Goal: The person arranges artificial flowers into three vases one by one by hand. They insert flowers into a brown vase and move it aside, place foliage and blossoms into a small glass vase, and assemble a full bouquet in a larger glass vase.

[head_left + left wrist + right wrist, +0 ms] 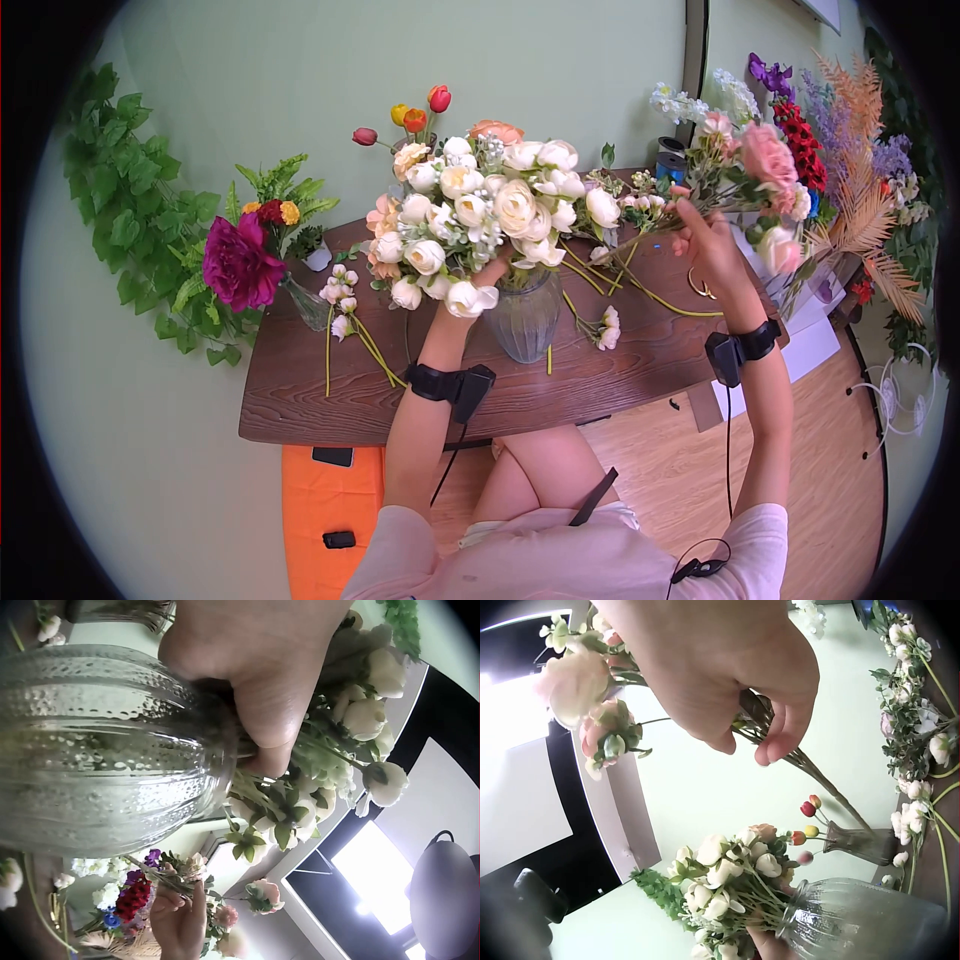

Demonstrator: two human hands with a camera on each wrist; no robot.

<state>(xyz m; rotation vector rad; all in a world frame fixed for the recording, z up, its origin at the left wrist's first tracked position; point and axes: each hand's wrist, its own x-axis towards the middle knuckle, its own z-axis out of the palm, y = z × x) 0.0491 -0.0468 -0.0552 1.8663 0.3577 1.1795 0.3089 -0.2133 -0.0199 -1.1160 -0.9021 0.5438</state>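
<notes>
A ribbed glass vase (524, 318) stands on the dark wooden table, with a full bouquet of white and peach artificial flowers (465, 210) in its mouth. My left hand (255, 667) grips the bouquet's stems right at the vase's rim; blossoms hide most of that hand in the head view. Out to the right, my right hand (712, 245) pinches a bunch of pink artificial roses (768, 155) by its stems, raised above the table. In the right wrist view its bundled stem (832, 791) slants down past the fingers, and the pink heads (577, 686) lie on the hand's other side.
Loose cream sprigs (345, 310) and green stems (650, 290) lie around the vase. Red and yellow tulips (415, 120) stand behind the bouquet in a small glass vase (855, 844). A magenta flower (243, 262) stands left; colourful flowers (800, 150) crowd the right end.
</notes>
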